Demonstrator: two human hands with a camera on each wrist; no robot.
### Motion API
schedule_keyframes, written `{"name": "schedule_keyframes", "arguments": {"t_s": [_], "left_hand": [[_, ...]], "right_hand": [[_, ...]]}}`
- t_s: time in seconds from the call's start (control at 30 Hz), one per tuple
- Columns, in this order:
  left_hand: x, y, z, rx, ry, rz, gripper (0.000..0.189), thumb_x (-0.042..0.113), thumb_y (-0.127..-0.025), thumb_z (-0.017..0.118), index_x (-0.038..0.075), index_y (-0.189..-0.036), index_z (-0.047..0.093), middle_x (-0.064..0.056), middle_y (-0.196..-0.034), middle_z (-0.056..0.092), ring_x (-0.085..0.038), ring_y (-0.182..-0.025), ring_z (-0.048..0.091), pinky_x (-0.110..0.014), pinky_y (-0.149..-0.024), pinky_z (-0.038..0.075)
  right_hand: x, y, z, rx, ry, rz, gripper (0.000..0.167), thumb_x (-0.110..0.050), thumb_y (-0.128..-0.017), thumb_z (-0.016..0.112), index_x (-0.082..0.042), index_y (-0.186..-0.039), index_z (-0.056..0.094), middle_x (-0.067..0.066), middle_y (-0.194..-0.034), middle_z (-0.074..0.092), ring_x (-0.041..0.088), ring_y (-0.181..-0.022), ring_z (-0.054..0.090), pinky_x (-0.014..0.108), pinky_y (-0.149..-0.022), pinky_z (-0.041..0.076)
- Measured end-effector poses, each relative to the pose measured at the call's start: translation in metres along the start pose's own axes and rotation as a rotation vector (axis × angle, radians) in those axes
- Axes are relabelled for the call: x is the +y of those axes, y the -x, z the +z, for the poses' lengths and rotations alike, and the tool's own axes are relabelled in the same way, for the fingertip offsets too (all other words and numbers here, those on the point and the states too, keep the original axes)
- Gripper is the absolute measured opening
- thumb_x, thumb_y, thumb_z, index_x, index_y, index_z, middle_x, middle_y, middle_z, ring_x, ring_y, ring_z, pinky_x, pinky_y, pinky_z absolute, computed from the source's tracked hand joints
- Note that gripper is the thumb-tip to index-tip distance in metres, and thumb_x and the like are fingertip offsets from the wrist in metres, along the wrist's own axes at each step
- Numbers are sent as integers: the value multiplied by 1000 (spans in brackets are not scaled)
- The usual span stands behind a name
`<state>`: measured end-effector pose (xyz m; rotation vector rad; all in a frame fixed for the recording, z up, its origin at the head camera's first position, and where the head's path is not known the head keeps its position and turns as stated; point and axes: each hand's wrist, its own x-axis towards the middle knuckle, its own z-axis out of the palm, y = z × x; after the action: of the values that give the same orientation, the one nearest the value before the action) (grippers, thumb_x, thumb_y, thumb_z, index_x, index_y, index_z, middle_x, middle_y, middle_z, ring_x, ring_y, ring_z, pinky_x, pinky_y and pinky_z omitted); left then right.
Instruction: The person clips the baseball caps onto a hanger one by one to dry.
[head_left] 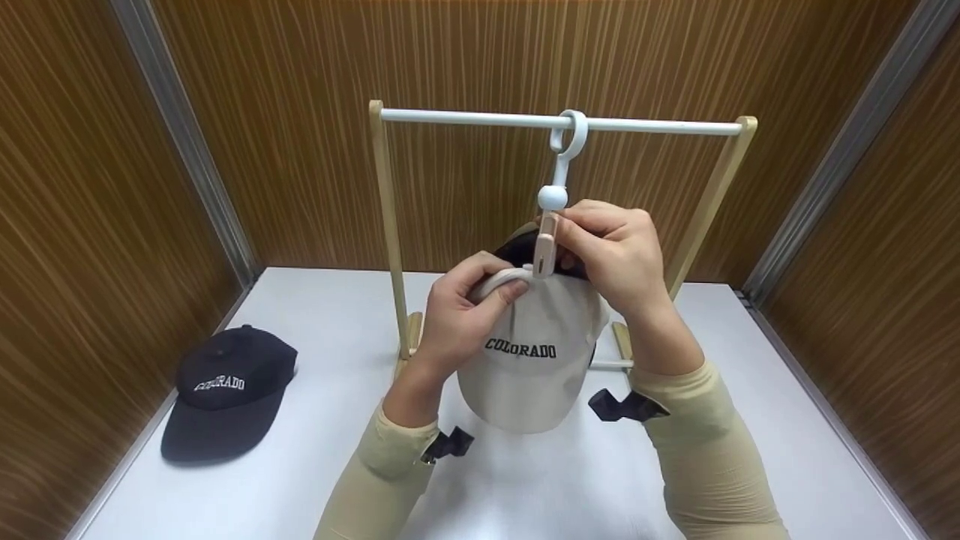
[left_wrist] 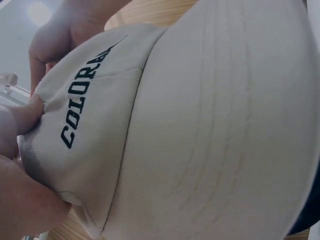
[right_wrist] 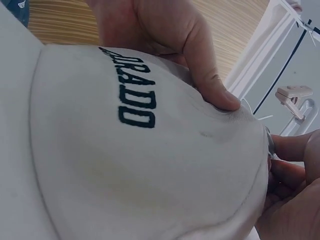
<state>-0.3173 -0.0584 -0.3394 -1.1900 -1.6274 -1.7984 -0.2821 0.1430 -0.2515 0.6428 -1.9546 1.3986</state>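
Note:
A cream baseball cap [head_left: 525, 394] lettered COLORADO hangs brim-down in front of a rack. My left hand [head_left: 465, 307] grips the crown's top edge, thumb in front and fingers behind. With thumb and forefinger, my right hand [head_left: 622, 251] pinches the pink clip [head_left: 545, 246] below a white ball on the hook hanger [head_left: 574, 142]. The clip's lower end meets the top of the cap; whether it bites the fabric I cannot tell. Something dark [head_left: 525, 246] shows behind the crown. In the left wrist view, the cap's brim [left_wrist: 225, 125] fills much of the picture.
The hanger's hook loops over the white rod [head_left: 465, 118] of a wooden-legged rack [head_left: 388, 210]. On the white tabletop [head_left: 322, 465], a dark navy COLORADO cap [head_left: 232, 367] lies at the left. Wood-patterned walls [head_left: 300, 165] enclose the back and sides.

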Motion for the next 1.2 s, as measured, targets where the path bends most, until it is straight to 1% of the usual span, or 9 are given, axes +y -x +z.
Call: {"name": "schedule_keyframes", "arguments": {"t_s": [0.17, 0.3, 0.4, 0.5, 0.6, 0.73, 0.97, 1.2], "left_hand": [[2, -1, 2, 13, -31, 38, 9, 8, -101, 83, 3, -102, 75, -1, -95, 73, -20, -89, 68, -34, -83, 57], [3, -1, 5, 35, -83, 78, 8, 7, -101, 82, 3, -101, 75, -1, -96, 73, -19, -88, 68, -34, -82, 58], [2, -1, 7, 53, -111, 94, 8, 8, -102, 82, 3, -101, 76, -1, -96, 74, -19, -88, 68, -33, -82, 58], [2, -1, 8, 75, -120, 101, 7, 7, -101, 83, 4, -100, 77, -1, -95, 74, -19, -87, 69, -33, -81, 58], [2, -1, 12, 100, -113, 95, 7, 7, -100, 83, 3, -99, 77, -1, -94, 74, -19, -87, 69, -33, -81, 58], [2, -1, 18, 137, -100, 77, 8, 7, -100, 84, 3, -99, 77, -1, -93, 75, -19, -87, 69, -33, -81, 58], [2, 0, 26, 193, -111, 62, 9, 6, -100, 83, 1, -98, 75, -2, -92, 74, -19, -85, 69, -34, -80, 57], [5, 0, 30, 231, -94, 14, 10, 8, -103, 79, 0, -101, 74, -5, -94, 74, -20, -87, 70, -35, -78, 59]], "right_hand": [[0, 0, 0, 3, 9, 10, 12, -4, -99, 80, -2, -91, 88, 2, -77, 70, 14, -66, 59, 23, -59, 49], [0, 1, 0, 0, 19, 9, 12, -3, -99, 79, -2, -91, 88, 2, -77, 70, 13, -66, 59, 23, -58, 48], [1, 1, 0, 1, 21, 1, 13, -2, -99, 79, -1, -90, 88, 2, -77, 69, 14, -66, 59, 24, -58, 48], [2, 1, 1, 0, 21, -5, 13, -2, -99, 79, 0, -90, 87, 1, -77, 69, 14, -66, 59, 24, -58, 48], [2, 2, 1, -1, 20, -7, 13, -3, -100, 79, 1, -89, 86, 1, -78, 69, 14, -67, 59, 24, -59, 49], [2, 3, -1, 6, 17, -12, 11, -2, -100, 79, 2, -93, 86, 2, -80, 71, 13, -67, 59, 24, -59, 50], [5, 4, -1, 13, 40, -33, 10, -2, -100, 80, 3, -94, 87, 1, -81, 72, 12, -69, 59, 22, -60, 49], [7, 6, 1, -9, 64, -60, 11, -2, -101, 79, 2, -96, 87, 3, -89, 77, 14, -79, 65, 22, -66, 52]]}}
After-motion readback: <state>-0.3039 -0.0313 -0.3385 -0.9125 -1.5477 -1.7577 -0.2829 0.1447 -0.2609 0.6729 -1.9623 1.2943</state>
